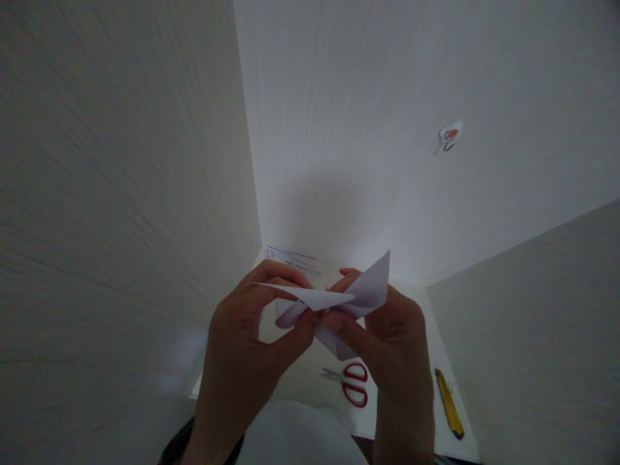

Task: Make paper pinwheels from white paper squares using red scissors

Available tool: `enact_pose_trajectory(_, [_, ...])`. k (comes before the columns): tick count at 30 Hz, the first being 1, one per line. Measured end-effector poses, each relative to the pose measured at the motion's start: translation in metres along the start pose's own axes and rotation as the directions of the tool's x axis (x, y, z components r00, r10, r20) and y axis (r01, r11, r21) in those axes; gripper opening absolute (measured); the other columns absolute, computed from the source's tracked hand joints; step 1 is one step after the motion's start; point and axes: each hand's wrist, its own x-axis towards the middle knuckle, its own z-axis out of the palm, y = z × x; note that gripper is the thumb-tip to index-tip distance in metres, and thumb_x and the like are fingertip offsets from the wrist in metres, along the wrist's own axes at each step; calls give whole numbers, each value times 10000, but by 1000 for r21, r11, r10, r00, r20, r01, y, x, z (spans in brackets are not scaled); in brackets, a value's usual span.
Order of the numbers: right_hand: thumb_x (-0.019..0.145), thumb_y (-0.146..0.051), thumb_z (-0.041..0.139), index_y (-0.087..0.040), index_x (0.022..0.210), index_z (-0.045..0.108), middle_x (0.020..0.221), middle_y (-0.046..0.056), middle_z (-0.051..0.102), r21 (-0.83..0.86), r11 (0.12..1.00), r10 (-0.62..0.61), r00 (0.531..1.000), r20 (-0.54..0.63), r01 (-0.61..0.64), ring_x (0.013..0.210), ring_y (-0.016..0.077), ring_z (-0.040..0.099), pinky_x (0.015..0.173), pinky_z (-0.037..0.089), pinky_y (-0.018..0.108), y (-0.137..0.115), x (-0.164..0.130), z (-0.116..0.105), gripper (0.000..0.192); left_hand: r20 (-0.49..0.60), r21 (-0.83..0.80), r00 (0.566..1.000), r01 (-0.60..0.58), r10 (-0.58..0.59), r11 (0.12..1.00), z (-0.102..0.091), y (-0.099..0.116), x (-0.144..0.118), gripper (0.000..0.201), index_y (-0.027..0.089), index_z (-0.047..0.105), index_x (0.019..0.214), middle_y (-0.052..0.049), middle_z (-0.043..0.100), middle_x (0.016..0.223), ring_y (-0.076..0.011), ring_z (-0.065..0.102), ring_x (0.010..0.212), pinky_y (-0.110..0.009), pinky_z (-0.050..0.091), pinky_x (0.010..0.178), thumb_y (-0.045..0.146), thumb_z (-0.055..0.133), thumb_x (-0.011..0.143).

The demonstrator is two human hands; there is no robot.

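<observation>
Both hands hold a folded white paper pinwheel (pixel 334 300) up above the table, its pointed blades spreading outward. My left hand (pixel 256 323) pinches it near the centre, thumb below and fingers behind. From the other side, my right hand (pixel 387 329) grips the same middle, its thumb pressed close to the left thumb. One blade rises to the upper right over the right fingers, and another hangs down between the hands. The exact centre is partly covered by the thumbs. Below the paper lie scissors (pixel 355 384) with red handles, blades pointing left.
A yellow utility knife (pixel 449 403) lies at the table's right edge. Several thin dark sticks (pixel 295 259) rest at the back left corner. White walls (pixel 320 129) enclose the table on the left, back and right. A hook (pixel 449 134) is fixed to the back wall.
</observation>
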Motion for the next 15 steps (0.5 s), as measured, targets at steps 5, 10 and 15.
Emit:
enact_pose_trajectory(5, [752,-421,794,-310,977,772,976,12,780,19,1000,-5,995,100,3,942,241,711,862,551,377,9,1,-14,252,4,-97,991,134,-134,986,4,-3,-3,142,278,725,789,23,704,848,-156,672,791,-255,530,726,137,717,784])
enact_pose_trajectory(10, [933,-581,492,-301,1050,755,953,29,777,133,990,20,982,189,-46,916,221,715,858,552,354,26,6,-26,402,67,-293,966,257,-248,921,12,0,-1,154,274,757,786,12,749,879,-163,696,864,-244,543,776,130,708,766])
enact_pose_trajectory(15, [910,-387,621,-295,858,762,723,-33,731,193,966,153,982,109,-172,632,160,663,700,547,289,42,12,-25,177,95,-317,934,355,-344,879,14,-3,2,100,233,755,754,-12,741,807,-183,708,817,-222,539,654,142,722,727])
